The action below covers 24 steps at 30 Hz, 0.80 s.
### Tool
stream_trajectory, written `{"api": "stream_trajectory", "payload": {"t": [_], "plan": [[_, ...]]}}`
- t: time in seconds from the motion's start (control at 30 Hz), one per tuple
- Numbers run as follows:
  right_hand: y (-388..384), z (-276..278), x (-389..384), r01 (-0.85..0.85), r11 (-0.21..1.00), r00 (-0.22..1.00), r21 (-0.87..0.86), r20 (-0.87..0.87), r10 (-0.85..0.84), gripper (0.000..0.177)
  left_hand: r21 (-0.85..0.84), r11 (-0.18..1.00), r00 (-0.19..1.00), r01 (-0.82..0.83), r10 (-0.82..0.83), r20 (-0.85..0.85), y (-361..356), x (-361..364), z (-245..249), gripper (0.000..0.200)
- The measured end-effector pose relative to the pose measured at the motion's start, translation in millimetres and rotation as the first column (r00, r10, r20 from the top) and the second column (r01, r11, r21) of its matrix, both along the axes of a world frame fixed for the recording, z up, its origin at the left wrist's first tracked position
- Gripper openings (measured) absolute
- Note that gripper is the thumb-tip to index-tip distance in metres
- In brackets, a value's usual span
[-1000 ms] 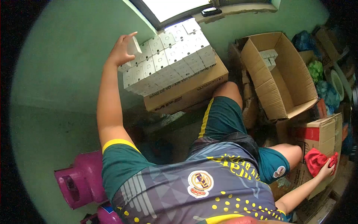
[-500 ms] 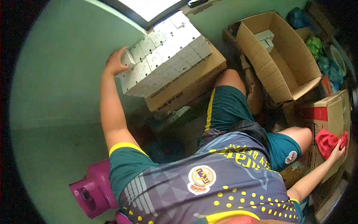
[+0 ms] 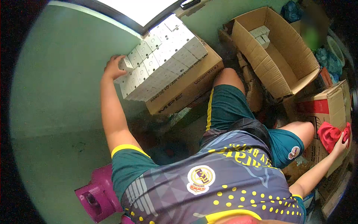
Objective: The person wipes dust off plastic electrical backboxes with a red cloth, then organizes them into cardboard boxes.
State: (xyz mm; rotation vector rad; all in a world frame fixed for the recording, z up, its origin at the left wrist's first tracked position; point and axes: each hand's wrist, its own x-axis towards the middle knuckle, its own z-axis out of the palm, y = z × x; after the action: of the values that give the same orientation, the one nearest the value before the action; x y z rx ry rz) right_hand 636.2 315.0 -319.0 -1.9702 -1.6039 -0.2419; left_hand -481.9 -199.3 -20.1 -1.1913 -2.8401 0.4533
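Note:
At the left end of a stack of white boxes (image 3: 160, 56), my left hand (image 3: 114, 68) has its thumb and fingers around one small white box (image 3: 125, 64). The stack stands on a closed brown carton (image 3: 186, 82) beneath the bright window. Over at the right, my right hand (image 3: 341, 143) grips a red cloth (image 3: 329, 135), its fingers closed on it, beside a brown carton with a red band (image 3: 317, 106).
An open carton (image 3: 257, 56) with a few white boxes (image 3: 261, 36) inside stands at the upper right. Plastic bags (image 3: 328, 61) lie beyond it. A pink gas cylinder (image 3: 100, 194) is at the lower left, near the green wall (image 3: 67, 93).
The view has shifted slightly. My left hand has lifted the small white box a little from the end of the stack. My right hand still holds the red cloth.

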Motion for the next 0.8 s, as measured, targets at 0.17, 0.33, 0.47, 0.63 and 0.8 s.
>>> {"api": "stream_trajectory", "payload": {"t": [0.17, 0.33, 0.47, 0.63, 0.8], "plan": [[13.2, -17.5, 23.0, -0.014, 0.998, 0.996, 0.067, 0.091, 0.008, 0.082, -0.051, 0.999, 1.000, -0.013, 0.012, -0.022, 4.8, 4.8, 2.8, 0.090], [-2.3, 12.1, -20.0, -0.146, 0.978, 0.989, 0.149, 0.057, 0.139, 0.086, -0.042, 0.999, 1.000, 0.009, -0.010, -0.028, 21.0, 30.5, 22.2, 0.084], [0.8, 38.0, -85.8, -0.347, 0.937, 0.936, -0.042, -0.086, 0.342, 0.076, 0.077, 0.951, 0.945, 0.299, -0.284, -0.162, 99.3, 75.2, 38.2, 0.072], [-4.3, 85.9, -159.0, -0.115, 0.979, 0.980, -0.167, 0.142, 0.140, 0.081, 0.390, 0.574, 0.643, 0.720, -0.763, -0.065, 258.3, 211.5, 30.7, 0.048], [-10.7, 105.6, -177.8, 0.008, 0.995, 0.986, -0.096, 0.166, 0.008, 0.075, 0.542, 0.274, 0.229, 0.794, -0.962, 0.151, 413.2, 345.1, -20.6, 0.044]]}}
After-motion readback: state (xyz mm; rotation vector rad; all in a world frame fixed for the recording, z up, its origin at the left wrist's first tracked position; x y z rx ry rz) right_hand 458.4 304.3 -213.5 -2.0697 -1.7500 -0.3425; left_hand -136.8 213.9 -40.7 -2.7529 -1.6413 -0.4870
